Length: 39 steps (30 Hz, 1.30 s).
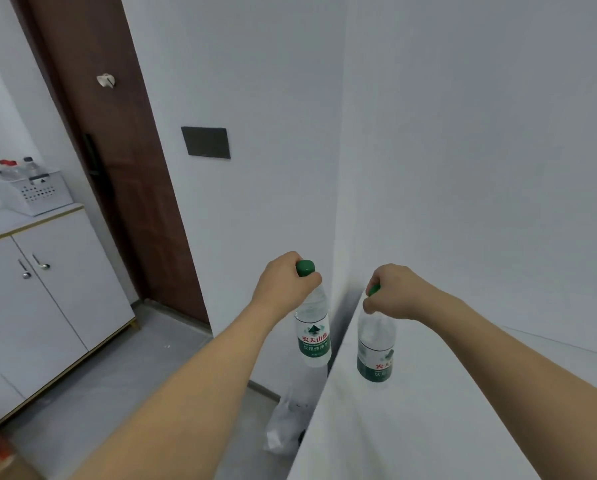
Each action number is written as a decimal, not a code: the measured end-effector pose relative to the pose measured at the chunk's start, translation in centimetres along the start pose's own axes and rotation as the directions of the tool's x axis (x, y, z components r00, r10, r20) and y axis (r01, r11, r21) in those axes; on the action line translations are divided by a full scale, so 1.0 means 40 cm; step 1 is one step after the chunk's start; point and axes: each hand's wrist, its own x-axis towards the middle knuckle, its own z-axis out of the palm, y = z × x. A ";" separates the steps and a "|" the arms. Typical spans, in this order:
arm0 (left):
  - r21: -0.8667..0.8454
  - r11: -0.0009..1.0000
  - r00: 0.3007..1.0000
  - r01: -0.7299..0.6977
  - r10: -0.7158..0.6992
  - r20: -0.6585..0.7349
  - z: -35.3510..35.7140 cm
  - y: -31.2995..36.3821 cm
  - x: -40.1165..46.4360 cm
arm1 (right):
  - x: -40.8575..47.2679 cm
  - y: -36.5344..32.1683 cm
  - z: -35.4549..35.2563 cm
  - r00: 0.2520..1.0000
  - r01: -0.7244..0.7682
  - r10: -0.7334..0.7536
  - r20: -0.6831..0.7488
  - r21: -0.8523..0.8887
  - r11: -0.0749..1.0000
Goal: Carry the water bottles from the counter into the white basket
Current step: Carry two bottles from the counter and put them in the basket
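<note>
My left hand [286, 282] grips a clear water bottle [312, 336] by its green-capped neck; the bottle hangs in the air left of the white counter [428, 427], over the floor. A second green-labelled water bottle [376, 351] is held at its neck by my right hand [395, 292], above the counter's near-left corner; whether its base touches the top is unclear. Far off at the left, the white basket [30, 194] sits on a white cabinet [40, 289], with several bottles standing inside it.
A brown door [117, 150] stands between the cabinet and the white wall. A dark plate [206, 142] is mounted on that wall. A white plastic bag [288, 424] lies on the grey floor beside the counter. Open floor runs toward the cabinet.
</note>
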 end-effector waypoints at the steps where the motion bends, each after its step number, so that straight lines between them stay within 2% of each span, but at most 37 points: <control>1: 0.010 1.000 1.000 -0.018 0.018 0.020 -0.024 -0.027 0.011 | 0.013 -0.033 0.020 1.000 -0.014 0.014 0.000 0.006 1.000; 5: 0.017 0.998 0.995 -0.068 0.067 0.074 -0.122 -0.126 0.060 | 0.064 -0.163 0.093 0.998 -0.060 0.060 -0.005 0.028 0.998; 11: 0.026 0.996 0.994 -0.085 0.084 0.066 -0.273 -0.218 0.134 | 0.124 -0.330 0.176 0.997 0.034 -0.034 -0.070 0.007 0.999; 24: 0.005 1.000 0.999 -0.023 0.023 -0.040 -0.523 -0.446 0.212 | 0.251 -0.595 0.310 0.994 0.078 -0.077 -0.081 0.002 0.997; 30: 0.028 0.998 0.997 -0.050 0.051 -0.051 -0.734 -0.628 0.279 | 0.343 -0.835 0.436 0.990 0.097 -0.095 -0.104 0.017 0.995; 39: 0.064 0.997 0.988 0.035 -0.025 -0.151 -1.040 -0.896 0.387 | 0.516 -1.226 0.633 0.974 0.221 -0.221 -0.042 -0.015 0.975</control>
